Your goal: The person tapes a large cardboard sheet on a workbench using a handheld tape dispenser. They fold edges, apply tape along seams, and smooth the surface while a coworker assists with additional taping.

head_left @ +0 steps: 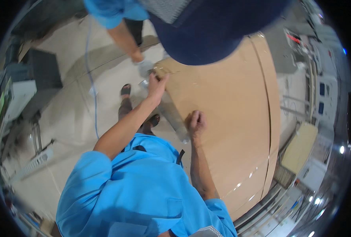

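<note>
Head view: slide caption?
Left hand near a corner of the cardboard, right hand by its edge, co-worker's gloved hand close by.

big brown cardboard slab (231, 98) filling the middle and right, dark seam (268, 102) running lengthwise down its right side // couple of shiny clear strips (238, 185) lying across its near end, catching light lol // pale floor (72, 114) showing off to the left, thin blue hose or cable (93, 85) snaking over it, dark sandals (126, 90) standing there too

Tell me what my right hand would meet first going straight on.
The right hand would likely skim the brown cardboard first; farther ahead shows a dark blue cap, perhaps above its path, depth being unclear.
</note>
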The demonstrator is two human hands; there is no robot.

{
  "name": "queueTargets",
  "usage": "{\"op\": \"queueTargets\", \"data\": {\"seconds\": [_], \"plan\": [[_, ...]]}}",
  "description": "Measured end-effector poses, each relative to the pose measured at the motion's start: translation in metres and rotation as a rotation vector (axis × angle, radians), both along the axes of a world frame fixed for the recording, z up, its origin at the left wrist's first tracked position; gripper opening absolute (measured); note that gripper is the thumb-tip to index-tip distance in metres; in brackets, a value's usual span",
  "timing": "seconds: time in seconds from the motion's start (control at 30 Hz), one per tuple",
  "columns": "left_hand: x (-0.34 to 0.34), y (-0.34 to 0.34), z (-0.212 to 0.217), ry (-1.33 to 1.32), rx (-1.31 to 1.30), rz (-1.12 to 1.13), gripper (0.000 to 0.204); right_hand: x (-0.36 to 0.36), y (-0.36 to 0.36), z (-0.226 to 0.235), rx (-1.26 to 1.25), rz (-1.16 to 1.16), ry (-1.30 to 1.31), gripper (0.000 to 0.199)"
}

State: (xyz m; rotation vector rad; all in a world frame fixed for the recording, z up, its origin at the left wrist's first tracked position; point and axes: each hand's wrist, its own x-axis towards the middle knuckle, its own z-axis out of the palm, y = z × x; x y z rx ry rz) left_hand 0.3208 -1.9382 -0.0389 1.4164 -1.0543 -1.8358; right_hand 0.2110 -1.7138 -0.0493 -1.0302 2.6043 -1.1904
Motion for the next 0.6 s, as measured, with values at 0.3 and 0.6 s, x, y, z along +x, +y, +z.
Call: {"op": "queueTargets", "data": {"seconds": [0.3, 0.6], "plan": [[-0.041, 0.018, 0.017, -0.383, -1.453, -0.778, 0.068, 0.002, -0.009, -0.009, -0.183, -0.134, -0.104, 0.013], [-0.065, 0.011, -0.017, -0.930, -1.626, -1.062, 0.070, 0.015, 0.069, 0.007, -0.376, -0.171, -0.270, 0.024]]}}
